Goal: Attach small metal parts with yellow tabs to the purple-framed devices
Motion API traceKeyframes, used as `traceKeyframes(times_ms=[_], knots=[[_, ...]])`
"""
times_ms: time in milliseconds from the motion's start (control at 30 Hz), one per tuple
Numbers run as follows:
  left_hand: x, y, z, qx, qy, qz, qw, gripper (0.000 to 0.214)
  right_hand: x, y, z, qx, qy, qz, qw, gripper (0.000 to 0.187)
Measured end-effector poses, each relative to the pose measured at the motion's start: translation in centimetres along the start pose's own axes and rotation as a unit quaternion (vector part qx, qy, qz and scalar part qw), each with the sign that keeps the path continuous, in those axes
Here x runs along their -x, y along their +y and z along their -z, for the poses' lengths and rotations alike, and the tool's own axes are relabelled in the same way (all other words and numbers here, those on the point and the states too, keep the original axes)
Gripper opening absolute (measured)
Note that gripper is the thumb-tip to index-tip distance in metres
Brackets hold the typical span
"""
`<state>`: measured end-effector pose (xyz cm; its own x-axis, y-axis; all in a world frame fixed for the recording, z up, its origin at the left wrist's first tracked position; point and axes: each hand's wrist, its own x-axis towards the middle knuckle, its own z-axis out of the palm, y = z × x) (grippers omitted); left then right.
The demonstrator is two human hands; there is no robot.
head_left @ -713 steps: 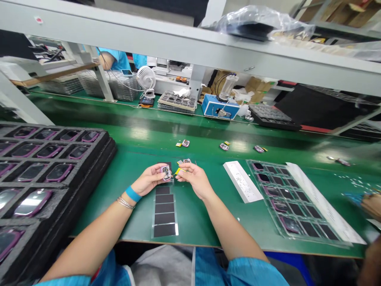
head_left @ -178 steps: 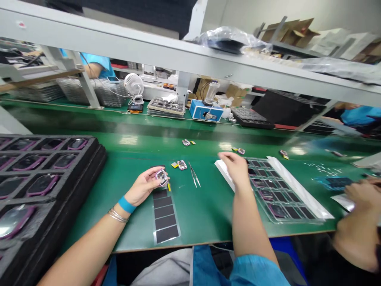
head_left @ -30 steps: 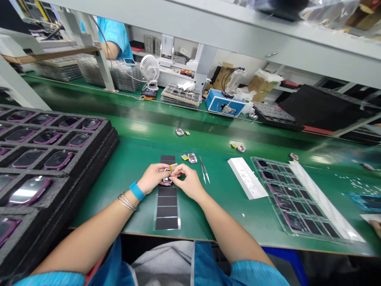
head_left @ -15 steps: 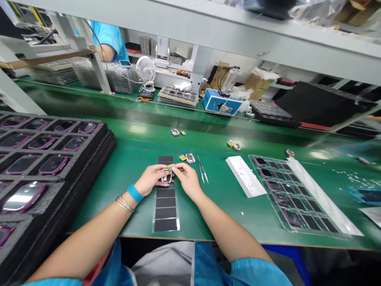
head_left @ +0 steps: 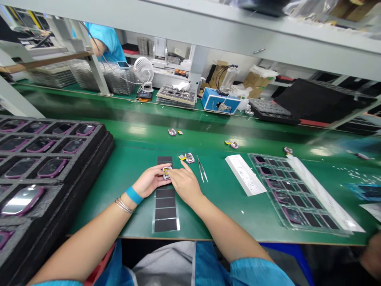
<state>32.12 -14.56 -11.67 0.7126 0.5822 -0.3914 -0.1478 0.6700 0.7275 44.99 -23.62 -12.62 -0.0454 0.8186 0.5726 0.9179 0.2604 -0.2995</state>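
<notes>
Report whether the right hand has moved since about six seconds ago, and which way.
Yes. Judged against the white box, the right hand has moved left: then over the box, it is now at the watch in the left hand.

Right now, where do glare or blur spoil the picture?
In the head view, glare whitens a screen in the foam tray and patches of the green bench; at its right edge, a person looks dark and blurred; mid-view, the casing in the left hand shows little fine detail.
</notes>
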Motion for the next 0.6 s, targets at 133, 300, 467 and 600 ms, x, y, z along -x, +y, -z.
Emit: traceKeyframes(times_ms=[133,300,467,600], knots=[[0.1,0.0,0.2,0.014,-0.001,-0.015,1.000,0.035,0.0,-0.1,0.0,0.004,-0.010,-0.008,1.000,0.016],[-0.1,-0.4,0.4,-0.015,-0.030,-0.042,0.999,0.047,-0.1,1.2,-0.9,-0.222,0.025,-0.149,0.963,0.009],[-0.3,-0.7,0.8,-0.062,-0.091,-0.060,0.992,0.050,0.0,2.3,-1.3,-0.525,-0.062,-0.290,0.798,0.056],[-0.7,-1.0,1.2,-0.078,-0.094,-0.088,0.989,0.048,-0.2,1.7,-1.3,-0.542,-0.070,-0.292,0.785,0.051]])
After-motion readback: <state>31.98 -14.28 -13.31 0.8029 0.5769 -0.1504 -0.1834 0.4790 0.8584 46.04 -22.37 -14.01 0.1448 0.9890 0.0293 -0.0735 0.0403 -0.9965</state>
